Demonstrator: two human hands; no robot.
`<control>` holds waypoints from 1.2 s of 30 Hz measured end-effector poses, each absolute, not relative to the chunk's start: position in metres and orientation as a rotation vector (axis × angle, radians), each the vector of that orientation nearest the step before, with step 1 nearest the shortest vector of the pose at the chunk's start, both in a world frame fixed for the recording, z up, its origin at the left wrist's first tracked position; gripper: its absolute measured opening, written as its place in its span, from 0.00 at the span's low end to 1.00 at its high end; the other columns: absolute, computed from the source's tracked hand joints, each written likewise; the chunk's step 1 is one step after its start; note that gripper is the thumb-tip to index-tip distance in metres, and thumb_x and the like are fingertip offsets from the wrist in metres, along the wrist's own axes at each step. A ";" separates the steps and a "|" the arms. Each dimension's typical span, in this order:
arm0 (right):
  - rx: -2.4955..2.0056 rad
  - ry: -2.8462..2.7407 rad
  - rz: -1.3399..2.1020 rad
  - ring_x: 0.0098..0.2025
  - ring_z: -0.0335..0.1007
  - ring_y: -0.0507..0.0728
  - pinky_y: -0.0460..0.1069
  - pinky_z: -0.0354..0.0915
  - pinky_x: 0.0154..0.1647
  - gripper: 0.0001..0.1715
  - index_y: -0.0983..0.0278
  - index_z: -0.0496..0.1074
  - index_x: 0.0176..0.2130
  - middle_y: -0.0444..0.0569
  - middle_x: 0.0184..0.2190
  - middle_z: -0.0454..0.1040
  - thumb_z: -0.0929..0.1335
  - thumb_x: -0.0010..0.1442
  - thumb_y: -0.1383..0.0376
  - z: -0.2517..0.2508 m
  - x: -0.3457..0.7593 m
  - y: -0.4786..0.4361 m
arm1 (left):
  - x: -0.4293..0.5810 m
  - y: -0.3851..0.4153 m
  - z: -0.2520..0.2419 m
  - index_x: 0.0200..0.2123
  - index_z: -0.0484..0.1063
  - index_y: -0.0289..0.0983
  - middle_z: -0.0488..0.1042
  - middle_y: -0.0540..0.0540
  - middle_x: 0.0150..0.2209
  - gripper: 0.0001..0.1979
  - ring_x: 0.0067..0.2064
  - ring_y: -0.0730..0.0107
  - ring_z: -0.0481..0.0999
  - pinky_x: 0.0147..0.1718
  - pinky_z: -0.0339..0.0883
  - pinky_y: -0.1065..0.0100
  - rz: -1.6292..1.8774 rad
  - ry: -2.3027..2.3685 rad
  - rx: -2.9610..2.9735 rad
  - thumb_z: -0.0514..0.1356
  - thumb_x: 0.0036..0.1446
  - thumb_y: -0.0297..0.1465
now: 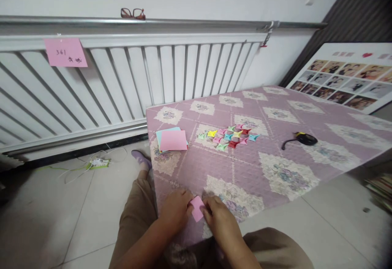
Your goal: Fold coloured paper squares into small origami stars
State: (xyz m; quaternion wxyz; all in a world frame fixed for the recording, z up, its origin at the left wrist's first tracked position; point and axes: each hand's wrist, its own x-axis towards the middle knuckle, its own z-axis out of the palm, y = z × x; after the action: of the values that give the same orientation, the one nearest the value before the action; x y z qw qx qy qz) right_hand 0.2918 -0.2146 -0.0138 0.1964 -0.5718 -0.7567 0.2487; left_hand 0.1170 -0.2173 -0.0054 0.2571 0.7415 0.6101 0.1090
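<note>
Near the front edge of the cloth-covered table, a small folded piece of pink paper (197, 209) lies between my two hands. My left hand (176, 210) pinches its left corner, and my right hand (222, 216) grips the right corner with thumb and fingers. The paper looks diamond-shaped from here, and its underside is hidden. Farther up the table sits a cluster of small folded paper shapes (228, 137) in pink, green, yellow, blue and red. To their left is a stack of coloured paper sheets (173, 140) with a pink one on top.
A black tape measure (306, 139) with a strap rests on the patterned tablecloth (245, 171) at right. Behind stands a white radiator (171, 69) with a pink note (65, 52); glasses (133, 14) lie on the pipe above. A power strip (99, 163) with cables is on the floor.
</note>
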 end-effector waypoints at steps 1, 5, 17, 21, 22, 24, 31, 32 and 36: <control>-1.608 -2.165 0.682 0.37 0.68 0.58 0.50 0.61 0.38 0.04 0.60 0.68 0.32 0.48 0.34 0.70 0.64 0.57 0.66 -0.013 0.293 -0.213 | 0.116 -0.215 -0.006 0.39 0.71 0.41 0.72 0.47 0.41 0.08 0.43 0.61 0.69 0.40 0.59 0.64 0.280 1.641 2.028 0.55 0.56 0.30; -1.592 -2.272 0.682 0.39 0.68 0.58 0.51 0.62 0.39 0.04 0.60 0.68 0.33 0.49 0.35 0.70 0.64 0.56 0.68 -0.010 0.294 -0.208 | 0.113 -0.209 -0.006 0.37 0.70 0.41 0.71 0.48 0.40 0.06 0.42 0.63 0.70 0.38 0.60 0.66 0.237 1.588 2.057 0.56 0.55 0.31; -1.526 -2.242 0.757 0.34 0.65 0.55 0.48 0.58 0.35 0.08 0.60 0.62 0.27 0.43 0.29 0.67 0.66 0.52 0.72 -0.005 0.296 -0.202 | 0.110 -0.201 -0.001 0.37 0.66 0.39 0.71 0.50 0.37 0.07 0.38 0.67 0.69 0.34 0.58 0.69 0.180 1.514 2.121 0.56 0.52 0.28; -1.502 -2.253 0.746 0.35 0.66 0.55 0.47 0.58 0.35 0.08 0.60 0.63 0.27 0.43 0.29 0.67 0.66 0.52 0.72 -0.007 0.296 -0.202 | 0.107 -0.194 0.002 0.33 0.69 0.39 0.72 0.51 0.34 0.03 0.37 0.68 0.69 0.33 0.57 0.70 0.135 1.425 2.185 0.58 0.53 0.29; -1.501 -2.255 0.741 0.35 0.66 0.55 0.48 0.58 0.35 0.08 0.60 0.63 0.28 0.43 0.29 0.67 0.67 0.52 0.72 -0.008 0.295 -0.202 | 0.106 -0.193 0.003 0.32 0.69 0.39 0.72 0.51 0.34 0.02 0.36 0.68 0.69 0.32 0.57 0.70 0.129 1.413 2.198 0.58 0.53 0.29; -1.489 -2.265 0.718 0.35 0.66 0.55 0.47 0.58 0.34 0.07 0.60 0.64 0.28 0.43 0.30 0.67 0.67 0.53 0.70 -0.008 0.294 -0.202 | 0.106 -0.192 0.004 0.31 0.70 0.39 0.72 0.50 0.34 0.02 0.36 0.67 0.69 0.32 0.56 0.70 0.118 1.403 2.218 0.58 0.54 0.30; -1.380 -2.327 0.571 0.35 0.67 0.56 0.47 0.60 0.34 0.05 0.60 0.67 0.29 0.45 0.31 0.68 0.67 0.56 0.70 -0.016 0.286 -0.201 | 0.104 -0.191 0.002 0.33 0.71 0.39 0.73 0.50 0.34 0.04 0.35 0.67 0.70 0.29 0.56 0.70 0.099 1.394 2.271 0.59 0.56 0.33; -1.366 -2.335 0.542 0.35 0.67 0.56 0.48 0.60 0.34 0.05 0.61 0.67 0.29 0.46 0.31 0.68 0.67 0.56 0.70 -0.018 0.286 -0.201 | 0.103 -0.190 0.001 0.33 0.71 0.39 0.73 0.50 0.34 0.04 0.35 0.67 0.71 0.29 0.56 0.70 0.098 1.389 2.280 0.58 0.56 0.33; -1.311 -2.358 0.493 0.34 0.67 0.56 0.49 0.61 0.34 0.05 0.62 0.68 0.29 0.47 0.30 0.68 0.68 0.56 0.69 -0.025 0.290 -0.201 | 0.100 -0.191 0.002 0.34 0.71 0.40 0.73 0.50 0.35 0.04 0.36 0.68 0.71 0.31 0.58 0.71 0.096 1.355 2.328 0.56 0.58 0.31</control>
State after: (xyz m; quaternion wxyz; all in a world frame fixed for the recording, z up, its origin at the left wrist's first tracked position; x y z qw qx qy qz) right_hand 0.2898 -0.2010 -0.0252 0.1982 -0.4687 -0.8426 0.1761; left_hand 0.0999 -0.1907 0.0015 0.2212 0.8423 0.4903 0.0347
